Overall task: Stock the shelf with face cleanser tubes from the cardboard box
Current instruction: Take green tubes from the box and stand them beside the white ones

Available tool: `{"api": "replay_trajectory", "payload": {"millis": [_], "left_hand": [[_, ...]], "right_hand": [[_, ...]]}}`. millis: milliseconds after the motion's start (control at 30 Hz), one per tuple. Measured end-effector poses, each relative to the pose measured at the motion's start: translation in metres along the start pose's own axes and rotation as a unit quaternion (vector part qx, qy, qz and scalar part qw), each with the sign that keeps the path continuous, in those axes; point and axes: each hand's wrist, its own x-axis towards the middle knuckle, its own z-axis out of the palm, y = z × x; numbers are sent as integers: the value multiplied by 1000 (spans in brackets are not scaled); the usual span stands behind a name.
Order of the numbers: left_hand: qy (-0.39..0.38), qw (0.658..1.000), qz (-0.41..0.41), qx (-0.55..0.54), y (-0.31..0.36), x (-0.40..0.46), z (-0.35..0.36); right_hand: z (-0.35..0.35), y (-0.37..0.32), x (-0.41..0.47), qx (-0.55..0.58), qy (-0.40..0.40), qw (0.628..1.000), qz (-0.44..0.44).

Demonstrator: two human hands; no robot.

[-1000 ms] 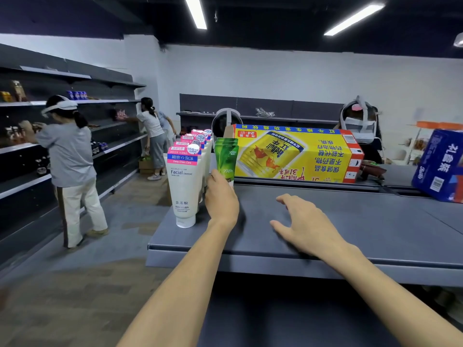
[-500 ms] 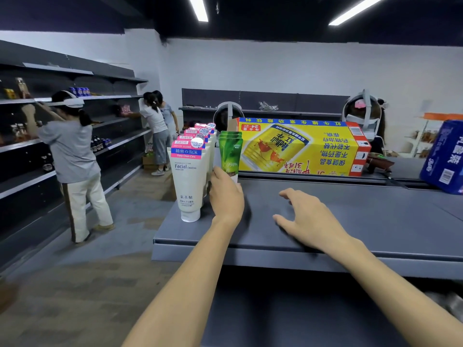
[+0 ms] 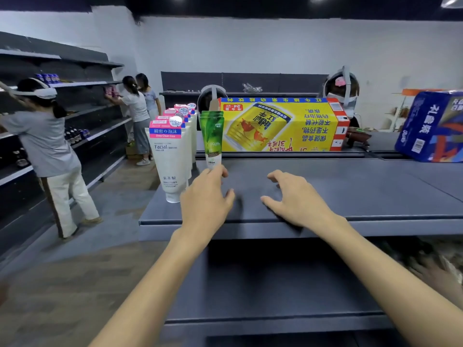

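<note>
Off the shelf's left end, a person in a grey top [image 3: 42,144] stands on the floor facing the wall shelving [image 3: 75,83], and two more people [image 3: 137,113] work further back along it. On the grey shelf top [image 3: 350,191], a row of white cleanser tubes [image 3: 171,159] with pink and blue labels stands upright near the left edge, running from near the front edge toward the back. Just beside that row on its right stands a short file of green cleanser tubes [image 3: 212,136], also upright, cap ends down. The left hand [image 3: 206,199] reaches in from the front edge and pinches the base of the front green tube between its fingertips; the rest of the hand hides how firm the hold is. The right hand [image 3: 295,199] rests on the surface near the front edge, fingers spread and curled, holding nothing. Along the back edge lies a yellow carton [image 3: 280,126] printed with a drink can, and a blue box [image 3: 431,126] sits toward the right end
</note>
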Motion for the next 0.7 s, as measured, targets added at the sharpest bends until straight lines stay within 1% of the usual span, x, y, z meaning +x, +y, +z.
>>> {"api": "replay_trajectory", "payload": {"millis": [133, 267, 367, 433, 533, 633, 700], "left_hand": [[-7, 1000, 21, -16, 8, -20, -15], [-16, 999, 28, -43, 8, -62, -20], [-54, 996, 25, -65, 0, -110, -5], [-91, 993, 16, -69, -8, -143, 13], [-189, 979, -21, -68, -22, -192, 48], [-294, 952, -64, -63, -38, -241, 86], [-345, 932, -88, -63, -51, -270, 105]], "right_hand": [[-3, -4, -17, 9, 15, 1000, -4], [-1, -7, -65, 51, 64, 996, -18], [13, -9, -116, 78, 119, 989, -38], [33, -8, -151, 87, 122, 988, -37], [76, -1, -201, 96, 68, 993, -2], [128, 13, -245, 93, -36, 993, 67], [161, 25, -269, 97, -116, 980, 128]]}}
